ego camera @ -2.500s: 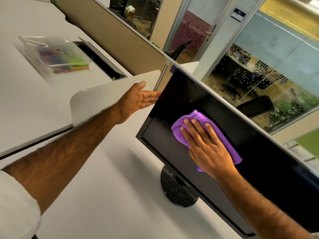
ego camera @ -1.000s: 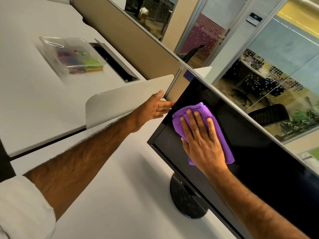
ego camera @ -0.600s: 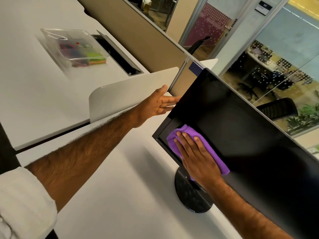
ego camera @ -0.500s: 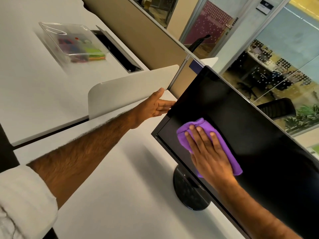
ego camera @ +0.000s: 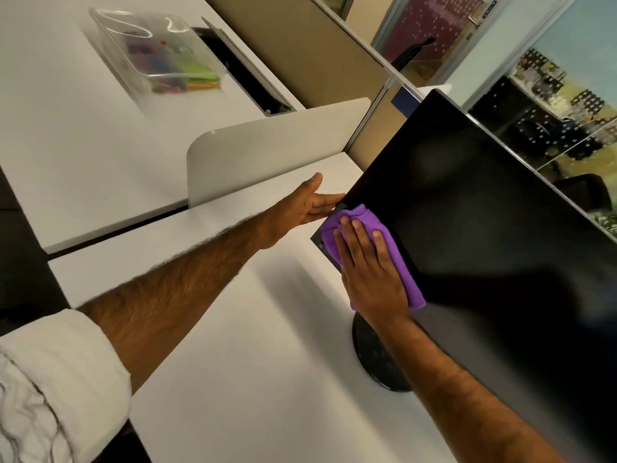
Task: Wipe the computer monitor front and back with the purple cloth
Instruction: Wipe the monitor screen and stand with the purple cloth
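A black computer monitor (ego camera: 484,235) stands on a round black base (ego camera: 370,355) on the white desk (ego camera: 240,379). Its dark screen faces me. My right hand (ego camera: 370,272) lies flat on the purple cloth (ego camera: 397,248), pressing it against the screen's lower left corner. My left hand (ego camera: 303,203) reaches past the monitor's left edge. Its fingertips go behind that edge and its thumb sticks up. I cannot see the back of the monitor.
A low white divider panel (ego camera: 267,145) stands left of the monitor. Beyond it, a clear plastic box (ego camera: 157,51) of coloured items sits on the neighbouring desk beside an open cable hatch (ego camera: 247,78). A tan partition (ego camera: 300,45) and glass walls (ego camera: 551,71) rise behind.
My right hand has slid the purple cloth around the left part of the screen, up, down and now to the lower left corner. My left hand has stayed at the monitor's left edge.
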A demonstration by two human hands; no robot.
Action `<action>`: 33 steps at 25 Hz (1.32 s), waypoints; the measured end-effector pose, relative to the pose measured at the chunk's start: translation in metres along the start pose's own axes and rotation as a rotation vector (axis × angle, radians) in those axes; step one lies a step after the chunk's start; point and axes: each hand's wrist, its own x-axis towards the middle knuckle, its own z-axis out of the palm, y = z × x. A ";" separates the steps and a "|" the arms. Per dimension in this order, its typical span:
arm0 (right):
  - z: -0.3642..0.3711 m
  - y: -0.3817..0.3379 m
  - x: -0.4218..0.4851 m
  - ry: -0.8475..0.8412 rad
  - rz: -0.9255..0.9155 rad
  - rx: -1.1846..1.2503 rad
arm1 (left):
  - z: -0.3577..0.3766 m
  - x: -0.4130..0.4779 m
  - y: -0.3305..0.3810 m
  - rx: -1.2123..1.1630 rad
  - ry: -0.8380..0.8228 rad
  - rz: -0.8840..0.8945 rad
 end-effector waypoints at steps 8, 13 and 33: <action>0.002 0.014 -0.070 -0.033 -0.212 -0.077 | 0.000 0.001 0.005 0.009 -0.025 0.023; 0.001 0.042 -0.120 -0.082 -0.265 -0.057 | -0.001 -0.001 0.006 0.020 -0.019 0.037; 0.008 -0.022 -0.018 -0.006 -0.116 -0.053 | 0.011 0.002 0.007 0.086 -0.004 0.012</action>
